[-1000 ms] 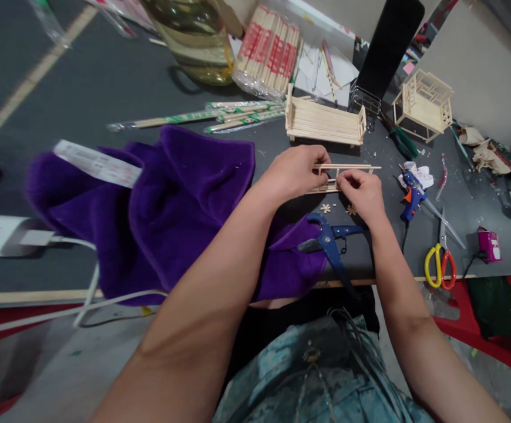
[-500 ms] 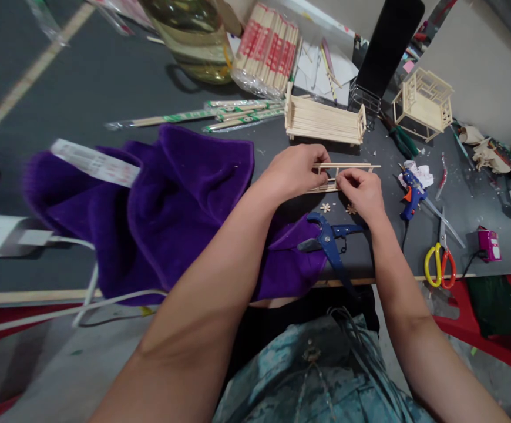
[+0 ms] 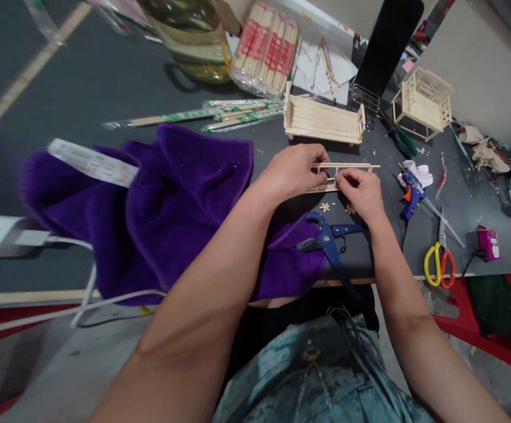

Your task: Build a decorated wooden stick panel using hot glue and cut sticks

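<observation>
A small frame of thin wooden sticks lies between my two hands on the dark table. My left hand is closed on its left end, thumb and fingers around the sticks. At the middle of the frame, my right hand pinches near an upright piece; what its fingertips hold is mostly hidden. Just below sit two small wooden flower shapes, one a pale flower and the other a darker flower by my right wrist. A blue cutter rests between my forearms, partly on a purple cloth.
Beyond my hands stand a miniature stick bench and a miniature stick chair. To the right lie a blue glue gun, scissors and a pink box. Packed chopsticks, a bottle and a phone are behind.
Hardly anything differs. Both hands keep their places on the stick frame, and the view has shifted very slightly.
</observation>
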Available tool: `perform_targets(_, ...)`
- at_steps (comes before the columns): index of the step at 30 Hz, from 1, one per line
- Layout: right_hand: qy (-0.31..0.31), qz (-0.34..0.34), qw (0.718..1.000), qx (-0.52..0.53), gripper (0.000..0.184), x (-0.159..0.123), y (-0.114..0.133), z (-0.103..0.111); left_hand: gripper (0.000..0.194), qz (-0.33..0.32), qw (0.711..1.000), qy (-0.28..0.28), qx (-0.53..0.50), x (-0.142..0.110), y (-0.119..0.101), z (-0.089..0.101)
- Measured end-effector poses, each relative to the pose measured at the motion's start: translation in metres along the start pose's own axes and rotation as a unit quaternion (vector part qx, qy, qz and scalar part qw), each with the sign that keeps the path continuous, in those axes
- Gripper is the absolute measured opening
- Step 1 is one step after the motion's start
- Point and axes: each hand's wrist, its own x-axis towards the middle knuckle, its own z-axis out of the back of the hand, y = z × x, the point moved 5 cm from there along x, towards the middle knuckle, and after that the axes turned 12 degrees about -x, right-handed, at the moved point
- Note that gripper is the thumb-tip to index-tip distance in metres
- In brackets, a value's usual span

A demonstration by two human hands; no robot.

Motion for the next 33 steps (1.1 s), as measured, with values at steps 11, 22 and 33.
perform_targets(11, 0.002, 0.009, 1.0, 0.009, 0.016, 0.0006, 0.0014, 0.0, 0.018, 0.005, 1.0, 0.001, -0.007, 0.0003, -0.0005, 0.0)
perform_targets(22, 0.012, 0.003, 1.0, -0.003, 0.018, 0.0005, 0.0058, 0.0022, 0.017, -0.007, 1.0, -0.002, -0.023, -0.0007, -0.0013, 0.0009)
perform_targets(33, 0.008, 0.003, 1.0, 0.007, 0.016, 0.0012, 0.0054, 0.0023, 0.018, 0.005, 1.0, 0.001, -0.021, -0.0005, -0.0014, 0.0008)
